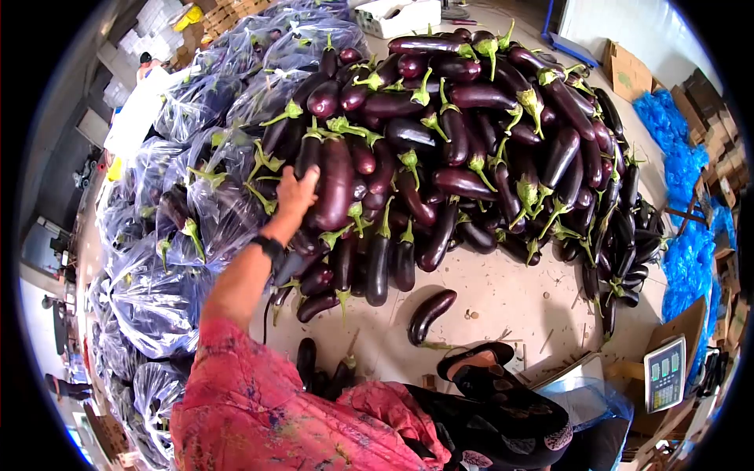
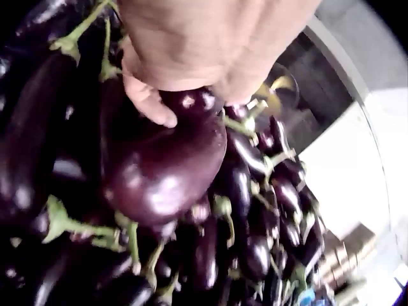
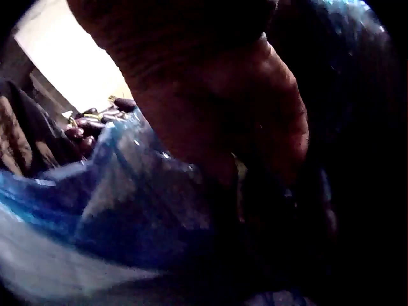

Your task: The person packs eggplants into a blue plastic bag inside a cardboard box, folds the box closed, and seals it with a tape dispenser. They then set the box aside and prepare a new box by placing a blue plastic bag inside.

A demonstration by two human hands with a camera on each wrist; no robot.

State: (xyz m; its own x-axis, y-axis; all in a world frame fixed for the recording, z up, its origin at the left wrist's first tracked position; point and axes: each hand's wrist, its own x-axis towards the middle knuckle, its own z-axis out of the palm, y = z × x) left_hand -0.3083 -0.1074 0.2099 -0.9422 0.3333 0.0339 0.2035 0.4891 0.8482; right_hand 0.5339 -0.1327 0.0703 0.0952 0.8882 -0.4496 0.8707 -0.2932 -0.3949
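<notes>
My left hand [image 1: 298, 195] grips a large, glossy purple eggplant [image 1: 334, 184] at the left side of a big heap of eggplants [image 1: 471, 94]. The left wrist view shows the thumb bent against the upper part of this eggplant [image 2: 166, 175], with other eggplants and green stems below it. My right hand [image 3: 223, 108] is out of the head view. In the dark right wrist view it reaches down inside a blue plastic bag [image 3: 146, 210]. Its fingers are lost in shadow, and I cannot tell whether they hold anything.
Clear bags filled with eggplants [image 1: 157, 290] are piled along the left. A single eggplant [image 1: 430, 315] lies on the floor [image 1: 503, 290] near my foot. On the right stand a digital scale [image 1: 665, 373], crumpled blue plastic [image 1: 683, 165] and cardboard [image 1: 628, 71]. A white crate [image 1: 399, 17] sits behind the heap.
</notes>
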